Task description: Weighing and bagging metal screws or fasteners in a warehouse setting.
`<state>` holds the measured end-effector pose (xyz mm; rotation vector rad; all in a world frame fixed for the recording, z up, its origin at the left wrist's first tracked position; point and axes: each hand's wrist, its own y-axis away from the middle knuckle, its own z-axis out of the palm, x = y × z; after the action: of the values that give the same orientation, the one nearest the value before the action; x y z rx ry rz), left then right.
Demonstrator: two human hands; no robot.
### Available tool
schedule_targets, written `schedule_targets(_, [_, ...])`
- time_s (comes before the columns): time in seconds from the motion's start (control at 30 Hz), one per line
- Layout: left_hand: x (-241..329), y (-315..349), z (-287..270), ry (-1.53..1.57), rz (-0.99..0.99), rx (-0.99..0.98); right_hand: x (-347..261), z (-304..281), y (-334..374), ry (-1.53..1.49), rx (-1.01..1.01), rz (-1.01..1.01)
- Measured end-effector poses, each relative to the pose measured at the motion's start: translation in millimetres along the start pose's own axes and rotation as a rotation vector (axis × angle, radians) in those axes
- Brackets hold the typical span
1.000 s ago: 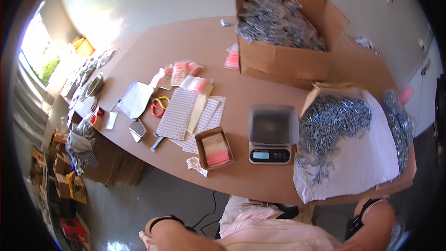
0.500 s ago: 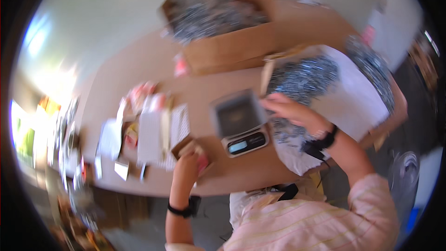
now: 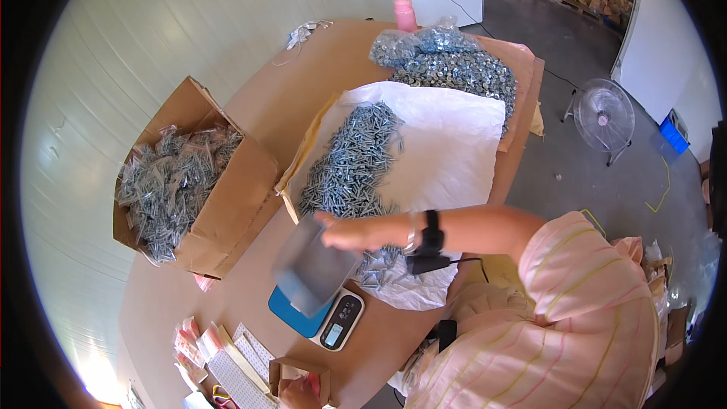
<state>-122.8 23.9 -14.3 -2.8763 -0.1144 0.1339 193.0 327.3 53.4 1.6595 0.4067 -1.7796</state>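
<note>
My right hand (image 3: 344,233) grips the rim of a grey plastic tray (image 3: 314,269), blurred by motion and tilted above a digital scale (image 3: 342,322) whose blue top shows beneath it. Just past this hand, a heap of silvery screws (image 3: 352,155) lies on a white sheet (image 3: 443,163). At the lower edge my left hand (image 3: 297,395) is at a small open cardboard box (image 3: 322,379), fingers curled by something pinkish-red inside. What those fingers hold is hidden.
A large cardboard box (image 3: 238,204) full of bagged screws stands left. Bags of washers (image 3: 462,72) lie at the far end near a pink bottle (image 3: 405,15). White perforated strips (image 3: 231,379) lie near left. A floor fan (image 3: 603,117) stands right.
The view has swung to the right. The grey tray has come up off the scale, tilting in my right hand and baring the blue top. My left hand stays at the small box.
</note>
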Motion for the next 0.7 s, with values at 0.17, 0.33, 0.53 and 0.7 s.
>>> schedule_targets(0.17, [4.8,-6.8,-14.9,0.168,-0.022,0.135,-6.8,-136.2,3.5,-0.067,0.545,-0.144])
schedule_targets(0.33, [5.8,-4.6,-7.6,0.207,-0.079,0.099,-16.1,-230.4,-7.9,1.169,1.026,-0.9])
schedule_targets(0.53, [-0.2,4.3,12.2,0.467,-0.264,0.038,22.7,-287.3,-39.5,1.682,0.828,-0.869])
schedule_targets(0.7, [-15.4,20.8,24.2,0.677,-0.419,-0.047,37.9,-261.7,-37.1,1.523,0.805,-0.832])
